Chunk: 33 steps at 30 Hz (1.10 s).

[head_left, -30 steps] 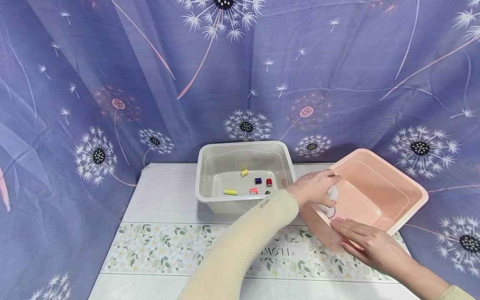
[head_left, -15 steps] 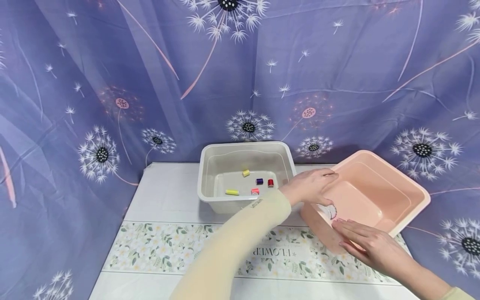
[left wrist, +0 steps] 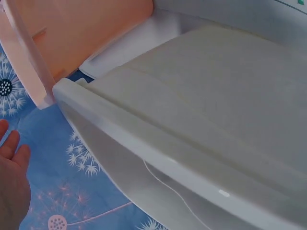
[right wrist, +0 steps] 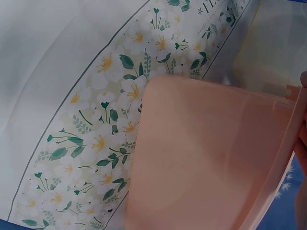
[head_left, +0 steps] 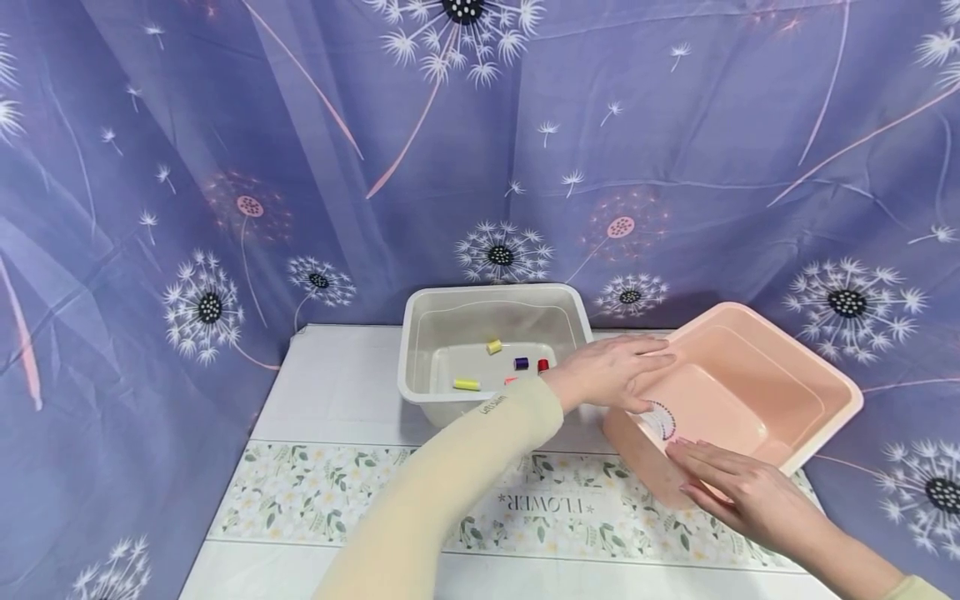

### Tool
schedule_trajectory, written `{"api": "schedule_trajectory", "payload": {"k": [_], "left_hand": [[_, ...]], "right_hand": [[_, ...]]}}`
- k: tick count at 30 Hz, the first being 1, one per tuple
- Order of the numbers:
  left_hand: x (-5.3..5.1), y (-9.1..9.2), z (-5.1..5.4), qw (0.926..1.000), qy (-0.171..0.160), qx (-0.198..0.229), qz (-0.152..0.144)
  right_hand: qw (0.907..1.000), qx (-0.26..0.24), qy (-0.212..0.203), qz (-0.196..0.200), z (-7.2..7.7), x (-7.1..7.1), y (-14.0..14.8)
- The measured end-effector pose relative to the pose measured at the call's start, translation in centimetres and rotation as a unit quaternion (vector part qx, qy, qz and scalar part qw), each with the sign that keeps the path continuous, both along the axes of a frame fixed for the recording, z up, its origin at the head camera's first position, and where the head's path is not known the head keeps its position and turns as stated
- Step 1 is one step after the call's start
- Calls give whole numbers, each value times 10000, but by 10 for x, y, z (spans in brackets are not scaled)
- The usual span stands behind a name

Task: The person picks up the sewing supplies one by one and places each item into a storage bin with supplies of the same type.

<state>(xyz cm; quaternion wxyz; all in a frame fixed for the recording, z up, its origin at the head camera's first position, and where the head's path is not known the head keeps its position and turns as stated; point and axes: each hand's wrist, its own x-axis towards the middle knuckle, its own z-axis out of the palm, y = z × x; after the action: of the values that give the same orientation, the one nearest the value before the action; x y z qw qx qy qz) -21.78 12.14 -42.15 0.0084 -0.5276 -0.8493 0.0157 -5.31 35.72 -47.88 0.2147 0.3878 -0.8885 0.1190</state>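
Observation:
My left hand (head_left: 615, 369) reaches across the right side of the grey bin (head_left: 495, 292), over the left edge of the pink bin (head_left: 795, 333). Its fingers are spread and extended, with nothing visible in them. In the left wrist view only part of that hand (left wrist: 14, 167) shows, at the left edge. Just below its fingertips, inside the pink bin, lies a whitish piece with a dark beaded-looking arc (head_left: 662, 420). My right hand (head_left: 742, 483) holds the pink bin's near rim, fingers over the inside and thumb outside. Its fingers are barely seen in the right wrist view.
Several thread spools lie in the grey bin, among them a pale yellow spool (head_left: 494, 347), a longer yellow spool (head_left: 467, 384), a purple spool (head_left: 521, 363) and a red spool (head_left: 543, 365). A floral strip (head_left: 300, 496) crosses the white table. Patterned curtains (head_left: 412, 233) hang behind.
My left hand has drawn back a little to the left, and its fingers have straightened. A white fluffy-looking patch once visible at its fingers no longer shows. My right hand has stayed in place.

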Motion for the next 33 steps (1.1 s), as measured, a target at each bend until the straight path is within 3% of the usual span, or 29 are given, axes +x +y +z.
{"api": "schedule_trajectory", "payload": {"k": [17,26,33], "left_hand": [[8,-29,15,9991,-169,54,-384],[13,-59,18,9986,-328,206,-361],[20,-85,18,9975,-460,340,-407]], "right_hand": [[9999,27,96,49,1,-1,-1],[10000,-51,4,-9,3,-2,-1],[9991,-236,319,124,10,-10,-7]]}}
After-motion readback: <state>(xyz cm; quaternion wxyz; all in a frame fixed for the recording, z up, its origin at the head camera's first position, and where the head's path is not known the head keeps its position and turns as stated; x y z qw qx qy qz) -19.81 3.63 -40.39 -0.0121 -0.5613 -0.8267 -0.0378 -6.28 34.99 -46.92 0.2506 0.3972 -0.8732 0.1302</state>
